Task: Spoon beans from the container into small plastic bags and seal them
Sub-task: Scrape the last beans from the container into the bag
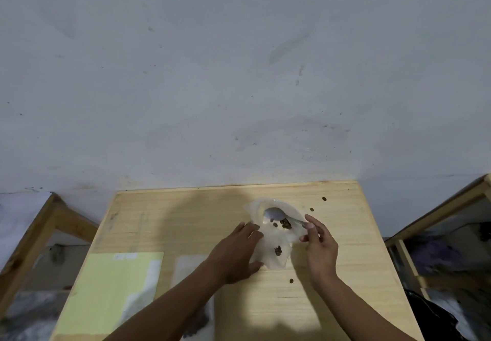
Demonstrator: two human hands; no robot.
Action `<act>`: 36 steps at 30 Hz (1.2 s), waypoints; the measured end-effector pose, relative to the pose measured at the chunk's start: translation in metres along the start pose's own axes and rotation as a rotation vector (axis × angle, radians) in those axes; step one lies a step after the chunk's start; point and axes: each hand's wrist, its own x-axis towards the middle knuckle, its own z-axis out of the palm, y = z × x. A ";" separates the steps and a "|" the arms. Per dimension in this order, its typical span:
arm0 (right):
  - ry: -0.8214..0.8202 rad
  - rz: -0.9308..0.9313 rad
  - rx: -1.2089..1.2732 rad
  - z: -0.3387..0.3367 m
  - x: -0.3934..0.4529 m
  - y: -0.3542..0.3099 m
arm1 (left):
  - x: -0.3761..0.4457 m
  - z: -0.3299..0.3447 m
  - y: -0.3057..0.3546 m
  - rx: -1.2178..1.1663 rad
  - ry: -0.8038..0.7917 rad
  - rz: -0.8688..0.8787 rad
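Right hand (320,245) pinches the spoon (277,214); left hand (239,253), fingers straight, steadies the floppy bag (273,258). Beans (285,224) could scatter across the table (186,215).

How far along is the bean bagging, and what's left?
Early. Done: a few beans sit inside the small plastic bag. In hand: the right hand holds the spoon at the container, where some beans remain; the left hand holds the bag. Left: more scoops, sealing, and stray beans on the table.
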 end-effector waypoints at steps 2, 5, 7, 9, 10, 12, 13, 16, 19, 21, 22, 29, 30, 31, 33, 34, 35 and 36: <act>-0.010 -0.026 -0.001 -0.001 -0.001 -0.004 | 0.001 -0.001 0.000 -0.006 -0.005 -0.012; -0.085 -0.185 -0.088 -0.006 -0.005 -0.012 | 0.003 -0.003 0.002 -0.008 0.016 -0.012; -0.125 -0.307 -0.143 -0.009 -0.006 -0.017 | 0.004 -0.008 0.006 -0.008 0.017 -0.021; -0.146 -0.372 -0.194 -0.011 -0.006 -0.017 | 0.004 -0.012 0.010 -0.016 0.002 -0.038; -0.143 -0.362 -0.203 -0.012 -0.005 -0.016 | 0.005 -0.013 0.012 -0.022 -0.004 -0.047; -0.094 -0.233 -0.160 -0.013 -0.004 -0.011 | 0.007 -0.014 0.016 -0.034 -0.017 -0.056; -0.049 -0.128 -0.112 -0.013 -0.003 -0.010 | 0.008 -0.014 0.017 -0.040 -0.023 -0.060; 0.032 0.182 0.048 -0.011 -0.002 -0.010 | 0.009 -0.014 0.020 -0.047 -0.041 -0.057; 0.037 0.305 0.111 -0.009 0.000 -0.016 | 0.009 -0.012 0.023 -0.033 -0.086 -0.031; 0.016 0.331 0.098 -0.006 0.002 -0.019 | 0.008 -0.011 0.024 -0.022 -0.120 -0.011; 0.005 0.355 0.086 -0.003 0.002 -0.018 | 0.008 -0.010 0.024 -0.018 -0.136 0.001; 0.127 0.565 0.114 0.013 0.012 -0.010 | 0.009 -0.003 0.026 0.010 -0.230 0.011; 0.155 0.571 0.141 0.014 0.014 -0.009 | 0.009 -0.004 0.027 -0.001 -0.227 0.000; 0.186 0.568 0.166 0.014 0.015 -0.011 | 0.009 -0.005 0.028 -0.012 -0.223 -0.013; 0.260 0.518 0.195 0.011 0.018 -0.015 | 0.009 -0.007 0.028 -0.026 -0.217 -0.034; 0.294 0.487 0.199 0.008 0.020 -0.018 | 0.009 -0.008 0.028 -0.030 -0.214 -0.042; 0.317 0.462 0.209 0.004 0.021 -0.021 | 0.009 -0.009 0.027 -0.036 -0.210 -0.047; 0.321 0.442 0.218 0.000 0.022 -0.023 | 0.009 -0.010 0.026 -0.044 -0.207 -0.051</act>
